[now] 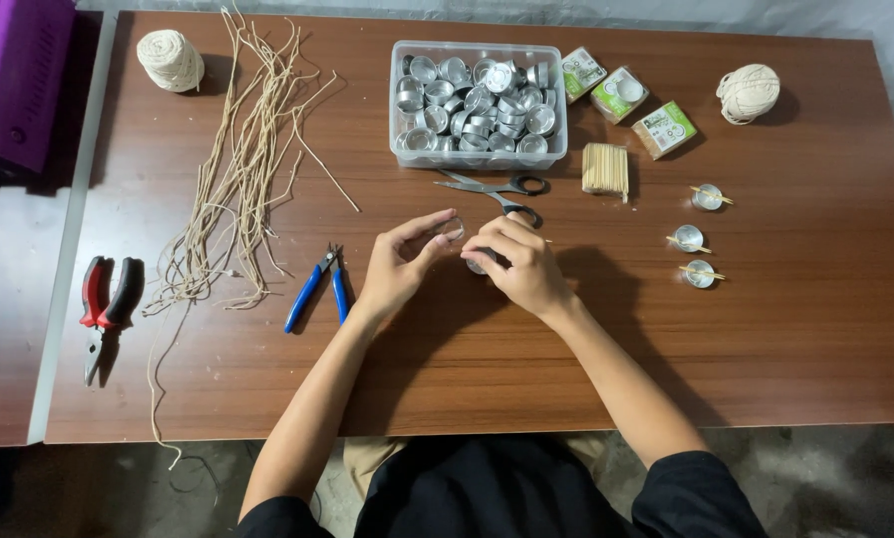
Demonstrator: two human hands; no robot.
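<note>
Brown wooden counter (785, 339), work at centre: left hand (399, 267) pinches a small metal cup (451, 231) between fingertips; right hand (518, 264) is clenched over a second cup (478, 265) resting on the counter. Risk: the light pinch could let the cup slip and roll toward the scissors (497, 189), just behind.

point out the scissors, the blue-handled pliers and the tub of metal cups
scissors (494, 187), head view, on the blades near the pivot
blue-handled pliers (304, 296), head view, on the left blue handle
tub of metal cups (478, 158), head view, on the clear front wall
</note>
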